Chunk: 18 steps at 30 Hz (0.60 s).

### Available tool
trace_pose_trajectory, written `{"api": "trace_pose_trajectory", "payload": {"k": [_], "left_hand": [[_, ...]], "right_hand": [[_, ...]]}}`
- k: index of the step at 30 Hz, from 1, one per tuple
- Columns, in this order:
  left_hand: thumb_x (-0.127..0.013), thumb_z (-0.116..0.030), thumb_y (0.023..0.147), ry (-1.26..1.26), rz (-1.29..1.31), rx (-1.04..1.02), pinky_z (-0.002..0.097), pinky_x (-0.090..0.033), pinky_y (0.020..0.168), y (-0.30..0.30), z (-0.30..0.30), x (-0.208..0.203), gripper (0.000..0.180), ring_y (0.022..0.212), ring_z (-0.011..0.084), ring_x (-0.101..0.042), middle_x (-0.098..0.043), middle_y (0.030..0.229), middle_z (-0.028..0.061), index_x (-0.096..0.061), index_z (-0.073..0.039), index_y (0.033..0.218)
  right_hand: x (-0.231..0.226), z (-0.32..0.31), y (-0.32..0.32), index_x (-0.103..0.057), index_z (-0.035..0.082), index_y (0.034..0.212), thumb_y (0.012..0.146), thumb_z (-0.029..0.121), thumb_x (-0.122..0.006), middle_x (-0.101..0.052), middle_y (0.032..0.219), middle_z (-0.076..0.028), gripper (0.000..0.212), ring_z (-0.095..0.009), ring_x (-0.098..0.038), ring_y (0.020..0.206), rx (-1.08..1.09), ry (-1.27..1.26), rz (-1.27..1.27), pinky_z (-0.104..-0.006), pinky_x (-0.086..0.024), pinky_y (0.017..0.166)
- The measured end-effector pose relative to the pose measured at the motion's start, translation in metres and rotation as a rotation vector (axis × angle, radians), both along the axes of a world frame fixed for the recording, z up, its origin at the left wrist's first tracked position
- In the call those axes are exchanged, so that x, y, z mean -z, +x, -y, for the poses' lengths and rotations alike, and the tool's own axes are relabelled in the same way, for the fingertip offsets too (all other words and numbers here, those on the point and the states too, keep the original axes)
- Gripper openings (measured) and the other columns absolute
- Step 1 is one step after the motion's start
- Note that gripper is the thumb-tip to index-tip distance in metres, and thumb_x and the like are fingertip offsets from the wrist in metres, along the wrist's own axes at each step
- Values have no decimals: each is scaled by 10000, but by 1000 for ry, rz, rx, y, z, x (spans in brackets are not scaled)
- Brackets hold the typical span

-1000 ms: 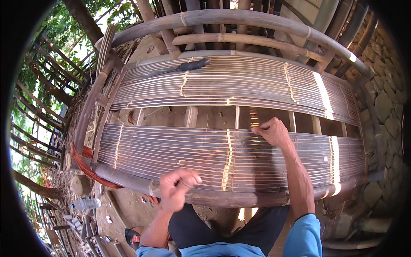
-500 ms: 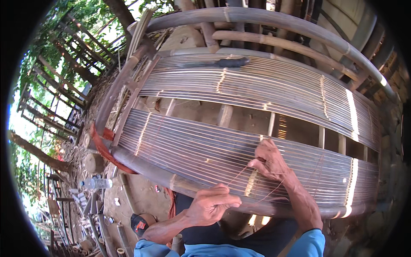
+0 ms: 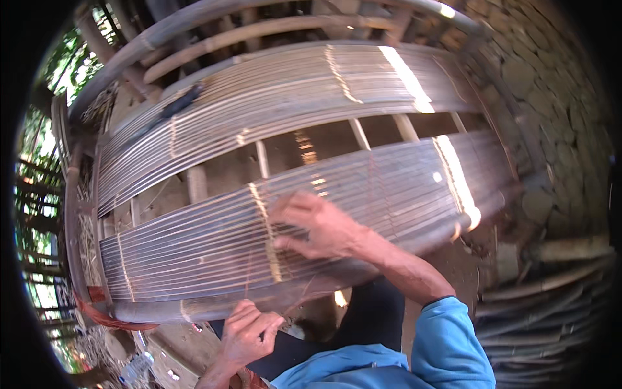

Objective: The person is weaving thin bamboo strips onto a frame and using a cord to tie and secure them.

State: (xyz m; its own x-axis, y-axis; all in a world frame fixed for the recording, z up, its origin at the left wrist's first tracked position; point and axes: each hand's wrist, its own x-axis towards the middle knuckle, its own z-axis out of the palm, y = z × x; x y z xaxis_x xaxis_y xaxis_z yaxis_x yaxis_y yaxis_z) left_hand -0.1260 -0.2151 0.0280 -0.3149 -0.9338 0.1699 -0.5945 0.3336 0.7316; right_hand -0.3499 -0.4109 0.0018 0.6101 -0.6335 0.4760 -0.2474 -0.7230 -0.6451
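Observation:
My left hand is closed around a thin reddish cord just below the front rail of a bamboo bench. The cord runs up from it to the slats. Over the near panel of dark bamboo slats, my right hand is slightly blurred, its fingers apart, with nothing seen in it. It is beside a pale woven binding row that crosses the slats. On the far slat panel lies a knife with a dark handle.
A gap with crossbars separates the two slat panels. A thick bamboo rail runs along the back. Red strands hang at the bench's left corner, above a plastic bottle. Bamboo poles lie on the right by a stone wall.
The view has swung right, so the bench appears turned. My right hand's fingers have spread from their curled grip at the slats. My left hand still holds the cord and sits lower.

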Motion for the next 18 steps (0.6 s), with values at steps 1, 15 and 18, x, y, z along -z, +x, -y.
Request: {"api": "trace_pose_trajectory", "payload": {"k": [1,15,18], "left_hand": [[-821,-54,766,37,67,32,379,-535,780,-4,-1,-2,67,665,252,-655,-723,751,69,-769,-52,810],[-775,-69,835,-116,-101,-33,388,-543,921,-119,63,-71,156,956,279,-722,-762,942,122,-767,-13,980],[-771,-101,866,-98,-175,78,388,-544,923,-154,79,-65,220,978,296,-719,-764,984,129,-767,-15,1068]], "right_hand": [[-4,-8,-20,-724,26,1049,876,256,-827,-731,1080,-113,305,-311,-677,1014,118,45,-23,-413,-548,906],[27,-128,-87,-670,-1,886,856,335,-760,-563,1005,-161,349,-328,-538,1019,695,0,-416,-461,-464,853],[8,-131,-91,-639,-3,948,915,185,-704,-580,941,-196,202,-339,-584,907,536,89,-185,-459,-491,765]]}}
